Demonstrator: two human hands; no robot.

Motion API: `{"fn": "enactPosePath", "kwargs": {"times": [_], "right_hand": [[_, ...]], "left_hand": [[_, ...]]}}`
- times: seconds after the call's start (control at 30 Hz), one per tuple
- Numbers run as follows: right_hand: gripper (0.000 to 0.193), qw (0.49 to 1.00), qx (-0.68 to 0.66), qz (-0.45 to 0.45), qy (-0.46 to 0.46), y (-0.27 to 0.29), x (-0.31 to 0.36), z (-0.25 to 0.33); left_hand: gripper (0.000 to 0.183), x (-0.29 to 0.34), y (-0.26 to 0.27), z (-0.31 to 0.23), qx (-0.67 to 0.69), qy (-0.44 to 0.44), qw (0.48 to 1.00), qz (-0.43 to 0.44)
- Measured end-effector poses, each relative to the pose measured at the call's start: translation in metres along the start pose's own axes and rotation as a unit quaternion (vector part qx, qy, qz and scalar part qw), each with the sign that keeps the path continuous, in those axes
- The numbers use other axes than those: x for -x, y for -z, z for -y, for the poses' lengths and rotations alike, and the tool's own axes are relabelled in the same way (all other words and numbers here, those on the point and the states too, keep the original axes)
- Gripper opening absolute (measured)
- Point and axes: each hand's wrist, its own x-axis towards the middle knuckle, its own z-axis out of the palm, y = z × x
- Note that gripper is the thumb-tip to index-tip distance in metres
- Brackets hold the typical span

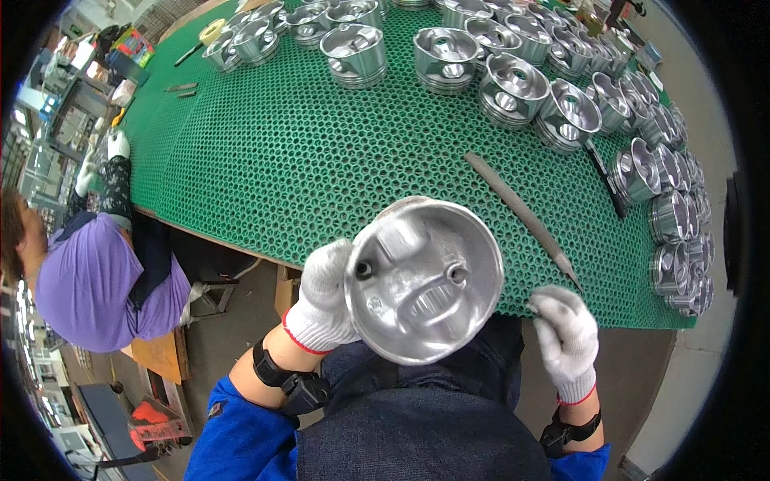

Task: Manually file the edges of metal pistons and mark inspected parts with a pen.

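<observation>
My left hand [325, 293], in a white knit glove, grips a silver metal piston [413, 309] by its left side. The piston is tilted so that its hollow inside faces up toward me, over the table's near edge. At the table edge on the right, my gloved right hand [568, 337] has its fingers curled together; whether something small sits in the fingertips is hidden. Just beyond that hand, a grey metal file [517, 207] lies slantwise on the green mat [321, 152], its narrow tang pointing toward me.
Several pistons [513, 90] stand along the far and right sides of the mat. A thin black tool [605, 180] lies among those on the right. Small flat tools [183, 86] and a yellow tape roll [212, 32] lie far left. A person in purple [104, 280] sits at the left.
</observation>
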Motion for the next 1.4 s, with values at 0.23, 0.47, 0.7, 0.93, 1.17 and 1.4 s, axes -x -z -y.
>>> {"fn": "enactPosePath", "kwargs": {"times": [0.23, 0.47, 0.7, 0.93, 1.17, 1.4], "right_hand": [[0.042, 0.954, 0.299, 0.002, 0.013, -0.008, -0.045, -0.043], [0.053, 0.954, 0.275, 0.114, -0.041, -0.012, -0.002, 0.004], [0.056, 0.961, 0.235, 0.094, -0.110, -0.001, 0.037, 0.014], [0.059, 0.970, -0.028, 0.086, -0.224, -0.001, 0.038, -0.006], [0.057, 0.994, -0.097, 0.057, -0.005, -0.005, -0.009, 0.011], [0.061, 0.973, 0.000, 0.229, 0.026, -0.004, 0.018, 0.011]], "left_hand": [[0.105, -0.017, 0.012, 0.001, -0.492, -0.232, 0.833, 0.102], [0.110, 0.005, 0.048, -0.017, -0.603, -0.246, 0.758, 0.035], [0.053, 0.015, 0.029, -0.063, -0.857, -0.238, 0.455, 0.036], [0.043, 0.023, 0.001, -0.036, -0.839, -0.232, 0.491, 0.004], [0.042, 0.003, 0.012, 0.016, -0.717, -0.331, 0.614, 0.006], [0.049, 0.014, 0.007, 0.008, -0.730, -0.236, 0.642, 0.004]]}}
